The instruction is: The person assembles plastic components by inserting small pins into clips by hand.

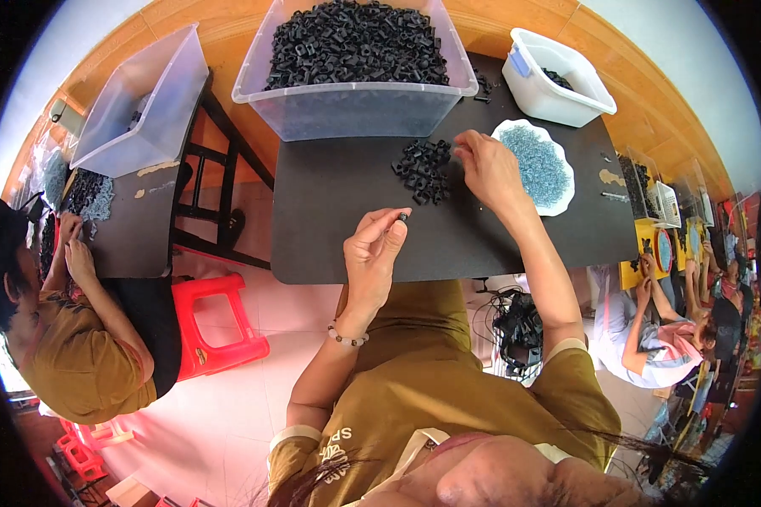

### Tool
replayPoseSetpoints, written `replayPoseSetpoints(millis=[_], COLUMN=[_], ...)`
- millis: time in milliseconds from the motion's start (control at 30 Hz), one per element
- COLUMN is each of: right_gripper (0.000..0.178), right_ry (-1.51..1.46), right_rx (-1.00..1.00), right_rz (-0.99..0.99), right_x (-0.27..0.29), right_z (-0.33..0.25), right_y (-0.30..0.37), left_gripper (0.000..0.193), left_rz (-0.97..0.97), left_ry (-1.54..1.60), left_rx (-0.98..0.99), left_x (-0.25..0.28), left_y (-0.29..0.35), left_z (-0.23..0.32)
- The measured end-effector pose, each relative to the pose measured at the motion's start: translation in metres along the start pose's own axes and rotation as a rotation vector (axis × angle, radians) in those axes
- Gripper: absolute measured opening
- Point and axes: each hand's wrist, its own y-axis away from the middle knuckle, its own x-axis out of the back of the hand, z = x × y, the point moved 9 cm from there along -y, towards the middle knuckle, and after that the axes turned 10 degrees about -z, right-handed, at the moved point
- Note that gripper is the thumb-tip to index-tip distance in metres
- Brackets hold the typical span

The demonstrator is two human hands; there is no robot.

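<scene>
Over the near edge of the dark table [330, 186], my left hand [374, 253] is closed, pinching a small black plastic part [402, 217] between thumb and fingertips. My right hand [489, 169] is at the right side of a loose pile of small black plastic parts [423, 171]. Its fingers are drawn together, and whatever lies between them is hidden or too small to name. Just right of that hand stands a white scalloped dish [568, 188] full of tiny pale blue-grey pieces [533, 165].
A large clear bin [347, 114] heaped with black parts [355, 46] stands at the back. Behind the dish is a white tub [558, 106]. At left, a co-worker [93, 338] sits by another table with a clear bin [152, 110]. A red stool [254, 346] stands between. Other people [651, 338] work at right.
</scene>
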Motion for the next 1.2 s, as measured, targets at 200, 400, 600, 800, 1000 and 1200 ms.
replayPoseSetpoints(millis=[200,400,600,800,1000,1200], right_gripper=[0.012,0.013,0.016,0.017,0.018,0.02], right_ry=[0.005,-0.102,-0.525,-1.16,-1.353,-1.318], right_rx=[0.012,-0.007,-0.044,-0.048,-0.054,-0.008], right_rz=[-0.012,-0.048,-0.076,-0.196,-0.27,-0.286], right_x=[-0.017,-0.021,-0.017,-0.024,-0.032,-0.027], right_z=[0.009,0.012,0.016,0.003,0.007,0.001], right_y=[-0.018,-0.022,-0.008,0.025,0.045,0.052], left_gripper=[0.026,0.026,0.026,0.025,0.025,0.024], left_rz=[-0.003,-0.03,-0.022,-0.048,-0.059,-0.058], left_ry=[-0.028,-0.03,-0.034,-0.071,-0.121,-0.203], left_rx=[0.0,-0.01,-0.006,0.001,0.006,-0.009], left_x=[0.0,-0.003,-0.003,-0.005,-0.009,-0.011], left_y=[0.001,0.0,-0.001,-0.001,-0.001,-0.002], left_z=[0.001,0.002,0.0,0.001,0.001,-0.002])
